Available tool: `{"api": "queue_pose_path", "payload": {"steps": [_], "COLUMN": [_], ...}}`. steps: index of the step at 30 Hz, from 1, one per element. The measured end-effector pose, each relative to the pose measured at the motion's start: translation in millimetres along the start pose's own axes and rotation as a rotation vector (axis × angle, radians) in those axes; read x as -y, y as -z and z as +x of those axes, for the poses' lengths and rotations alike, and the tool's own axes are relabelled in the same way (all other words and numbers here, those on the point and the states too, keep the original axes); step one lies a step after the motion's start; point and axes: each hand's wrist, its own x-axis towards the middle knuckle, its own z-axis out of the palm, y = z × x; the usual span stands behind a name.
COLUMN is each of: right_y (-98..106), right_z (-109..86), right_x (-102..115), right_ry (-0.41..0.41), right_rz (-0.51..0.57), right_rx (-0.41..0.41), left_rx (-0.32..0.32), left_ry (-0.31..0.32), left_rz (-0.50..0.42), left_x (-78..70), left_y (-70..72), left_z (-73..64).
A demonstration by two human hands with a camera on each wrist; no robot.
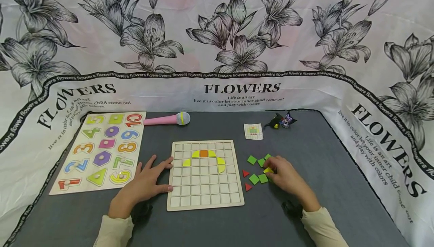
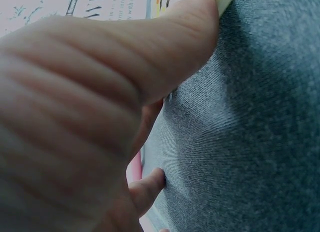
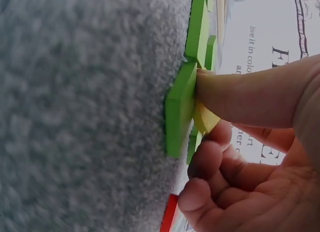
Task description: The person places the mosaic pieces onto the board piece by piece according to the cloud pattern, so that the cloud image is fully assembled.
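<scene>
Grey-covered desk (image 1: 210, 226): everything you're working with lies on it. Number board (image 1: 114, 153) along its left edge, reaching towards the back-left corner. Grid board (image 1: 205, 181) mid-desk, partly filled: an orange square (image 1: 203, 153) near its back edge, yellow pieces flanking it.

Your left hand (image 1: 146, 181) is spread and unclenched, grasping nothing, fingertips and thumb at the grid board's left edge. Risk, as I judge it: a sideways shove from there could skate the board and jog the laid pieces.

Your right hand (image 1: 284, 173) is right of the grid board, pinching a yellow piece (image 3: 206, 119) between thumb and fingers. The piece sits tilted, so a loose pinch might let it twist or drop.

Pink microphone (image 1: 162, 120) and small printed card (image 1: 253, 131) lie near the desk's back edge, well apart.

Green tiles (image 1: 253, 179), at least five, crowd around your right fingertips; one is just beside your thumb, contact unclear. Dragging the fingers sideways would likely scatter them or pick up a second piece. Two red triangles (image 1: 248, 187), nearer the board's right edge, could be swept too if your hand travels low.
</scene>
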Motion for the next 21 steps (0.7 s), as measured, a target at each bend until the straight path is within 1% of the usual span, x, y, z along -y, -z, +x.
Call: {"api": "queue_pose_path", "payload": {"steps": [4,8,13,16,21], "right_y": [3.1,4.4,-2.2,-9.4,-20.6], "right_z": [1.1,2.1,8.8,16.2,32.7], "right_x": [2.8,8.1,19.3,28.6,47.4], "right_ry": [-0.032,-0.045,0.017,0.059,0.112], "right_rz": [0.016,0.022,0.033,0.056,0.113], "right_rx": [0.004,-0.026,-0.054,-0.037,0.015], "left_rx": [-0.005,-0.006,-0.004,-0.005,-0.011], "left_ry": [0.001,-0.003,0.006,0.009,0.007], "left_rz": [0.001,0.007,0.009,0.003,0.005], "left_x": [-0.9,-1.3,-1.3,-1.1,-0.7], "left_y": [1.8,2.7,0.7,-1.2,-1.2], "left_z": [0.6,2.1,1.1,0.0,0.8]}}
